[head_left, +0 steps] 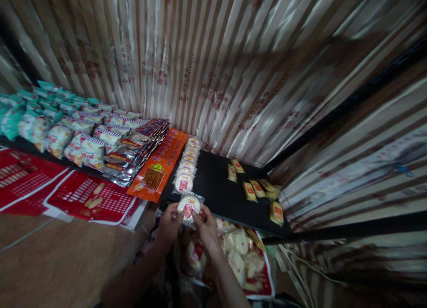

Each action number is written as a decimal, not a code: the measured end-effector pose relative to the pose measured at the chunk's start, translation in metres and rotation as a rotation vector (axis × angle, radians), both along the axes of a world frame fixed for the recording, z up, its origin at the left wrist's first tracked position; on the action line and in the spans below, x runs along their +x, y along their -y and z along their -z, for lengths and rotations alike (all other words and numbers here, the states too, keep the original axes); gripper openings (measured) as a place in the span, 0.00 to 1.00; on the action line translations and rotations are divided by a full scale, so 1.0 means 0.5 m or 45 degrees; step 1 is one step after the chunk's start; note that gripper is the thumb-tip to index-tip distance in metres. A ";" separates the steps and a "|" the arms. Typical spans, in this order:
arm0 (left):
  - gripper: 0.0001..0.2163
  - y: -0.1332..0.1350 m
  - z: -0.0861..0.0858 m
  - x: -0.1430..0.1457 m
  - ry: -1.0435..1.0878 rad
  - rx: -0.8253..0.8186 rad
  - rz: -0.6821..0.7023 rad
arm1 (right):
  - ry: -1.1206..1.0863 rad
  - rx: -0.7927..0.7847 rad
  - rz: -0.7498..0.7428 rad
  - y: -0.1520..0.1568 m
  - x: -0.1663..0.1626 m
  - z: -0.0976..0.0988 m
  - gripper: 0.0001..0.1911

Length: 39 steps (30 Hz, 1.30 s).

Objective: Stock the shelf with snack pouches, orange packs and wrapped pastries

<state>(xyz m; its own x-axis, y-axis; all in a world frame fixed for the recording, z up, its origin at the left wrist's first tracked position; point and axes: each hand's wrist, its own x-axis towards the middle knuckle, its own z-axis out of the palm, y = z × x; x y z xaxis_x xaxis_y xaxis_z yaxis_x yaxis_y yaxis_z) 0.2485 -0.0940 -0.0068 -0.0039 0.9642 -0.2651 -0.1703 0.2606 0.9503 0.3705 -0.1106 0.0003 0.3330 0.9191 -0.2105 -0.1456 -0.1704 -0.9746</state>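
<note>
A round white packaged cracker (188, 207) in clear wrap with red print is pinched between my two hands. My left hand (169, 223) grips its left edge, and my right hand (205, 222) has the right edge, thumbs on top. Just beyond it, a row of like packaged crackers (187, 163) leans in a line along the black shelf (218, 183). Beneath my forearms sits a red and white bag (268, 277) with more wrapped pieces inside; my arms hide part of it.
Left of the row lies an orange snack packet (163, 163), then stacked silver packets (133, 154), white snack bags (90, 150) and green bags (11, 121). Small yellow packets (249, 191) are scattered at the shelf's right. Red printed bags (96, 197) hang in front. A striped curtain (173, 54) stands behind.
</note>
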 end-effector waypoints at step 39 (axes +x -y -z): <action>0.18 -0.068 -0.005 -0.019 -0.859 0.417 0.104 | 0.840 0.001 0.089 -0.122 -0.017 0.019 0.19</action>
